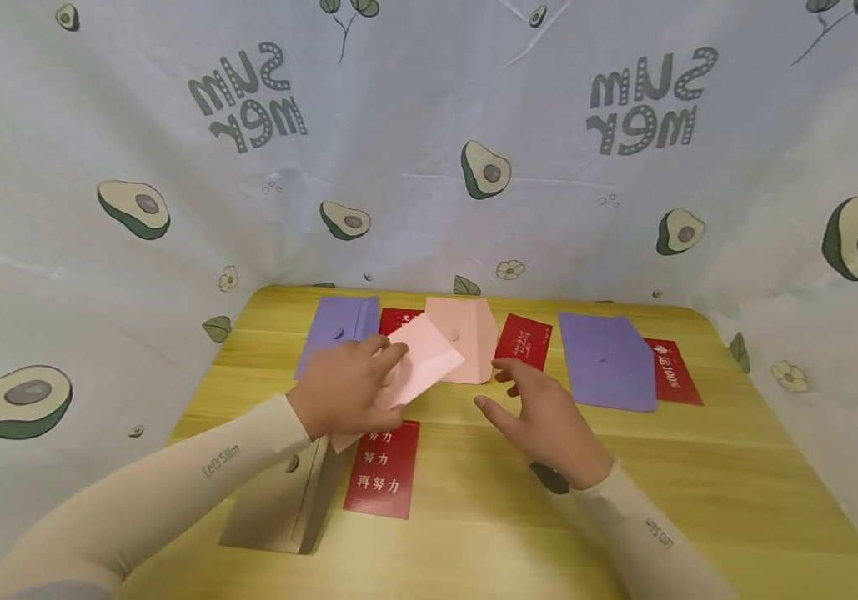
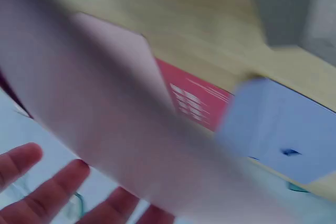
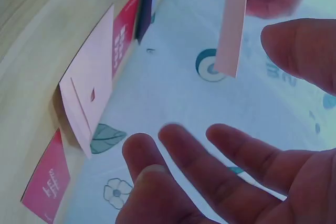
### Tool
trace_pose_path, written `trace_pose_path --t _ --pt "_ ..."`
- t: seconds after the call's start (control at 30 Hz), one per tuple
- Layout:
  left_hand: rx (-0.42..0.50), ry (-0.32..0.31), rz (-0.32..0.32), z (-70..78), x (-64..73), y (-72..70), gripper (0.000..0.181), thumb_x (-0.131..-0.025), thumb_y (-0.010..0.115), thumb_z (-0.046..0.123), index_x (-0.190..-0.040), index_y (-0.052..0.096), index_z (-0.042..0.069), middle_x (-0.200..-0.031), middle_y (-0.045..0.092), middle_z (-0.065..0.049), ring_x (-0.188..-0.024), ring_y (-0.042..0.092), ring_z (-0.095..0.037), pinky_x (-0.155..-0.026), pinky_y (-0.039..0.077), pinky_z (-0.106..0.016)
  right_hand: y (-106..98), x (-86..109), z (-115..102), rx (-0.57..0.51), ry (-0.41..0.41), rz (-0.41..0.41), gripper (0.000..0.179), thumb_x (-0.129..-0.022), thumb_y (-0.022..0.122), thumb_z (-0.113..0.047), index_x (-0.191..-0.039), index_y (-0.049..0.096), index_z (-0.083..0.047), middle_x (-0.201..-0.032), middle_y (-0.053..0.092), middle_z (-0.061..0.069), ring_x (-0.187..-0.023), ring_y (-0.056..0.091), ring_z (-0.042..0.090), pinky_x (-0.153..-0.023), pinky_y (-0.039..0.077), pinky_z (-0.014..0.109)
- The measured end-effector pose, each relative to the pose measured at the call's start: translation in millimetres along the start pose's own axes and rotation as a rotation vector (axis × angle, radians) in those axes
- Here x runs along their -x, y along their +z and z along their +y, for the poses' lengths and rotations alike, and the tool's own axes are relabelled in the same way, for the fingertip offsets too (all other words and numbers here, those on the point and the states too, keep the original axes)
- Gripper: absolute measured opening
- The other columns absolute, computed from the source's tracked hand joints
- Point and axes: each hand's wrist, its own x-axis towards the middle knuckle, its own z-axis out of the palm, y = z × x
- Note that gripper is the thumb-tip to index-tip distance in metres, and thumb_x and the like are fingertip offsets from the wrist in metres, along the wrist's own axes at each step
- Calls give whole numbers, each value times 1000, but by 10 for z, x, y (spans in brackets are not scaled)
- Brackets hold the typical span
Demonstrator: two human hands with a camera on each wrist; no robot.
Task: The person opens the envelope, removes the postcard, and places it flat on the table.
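My left hand [image 1: 346,383] holds a pink envelope [image 1: 429,358] above the table, thumb on one side and fingers on the other. In the left wrist view this envelope [image 2: 121,124] is a large blurred sheet beside the fingertips. My right hand [image 1: 544,421] hovers to its right, fingers spread and slightly bent, touching nothing. Behind the held envelope lies another pink envelope [image 1: 479,333] with a slotted flap. A red card [image 1: 383,483] with white characters lies below the left hand, partly covered at its top.
At the back are a purple envelope [image 1: 327,325] on the left, a red card [image 1: 398,318], another red card [image 1: 524,342], and a larger purple envelope [image 1: 604,367] overlapping a red card [image 1: 676,375]. A tan envelope [image 1: 271,508] lies front left. A printed avocado cloth [image 1: 413,150] hangs behind.
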Motion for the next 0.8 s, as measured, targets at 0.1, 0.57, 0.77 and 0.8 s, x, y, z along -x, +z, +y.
trace_pose_path --t 0.1,0.57,0.77,0.8 --pt "-19 58 -23 244 -28 11 64 -80 62 59 -129 58 18 -103 59 -2 -61 53 -18 -41 45 -34 -39 -6 40 -31 16 -18 60 -95 80 -38 -142 58 -9 -128 67 11 -99 71 31 -81 59 46" --pt "120 49 -133 893 -105 344 65 -88 66 62 -137 55 21 -142 50 -14 -65 59 -23 -49 53 -34 -10 -72 266 -334 140 -88 37 -94 79 -10 -128 66 -9 -99 70 5 -75 71 23 -63 59 32" --pt "203 114 -141 995 -48 396 66 -86 72 58 -140 58 22 -148 48 -18 -73 66 -25 -70 59 -39 -80 -58 381 -365 203 -149 32 -95 76 -7 -126 68 -12 -107 67 11 -78 71 25 -64 61 34" --pt "204 123 -148 1003 -37 397 67 -85 73 59 -139 58 23 -148 49 -17 -76 66 -25 -72 59 -41 -86 -58 402 -355 204 -154 32 -95 76 -7 -125 68 -12 -106 67 10 -77 71 24 -64 60 34"
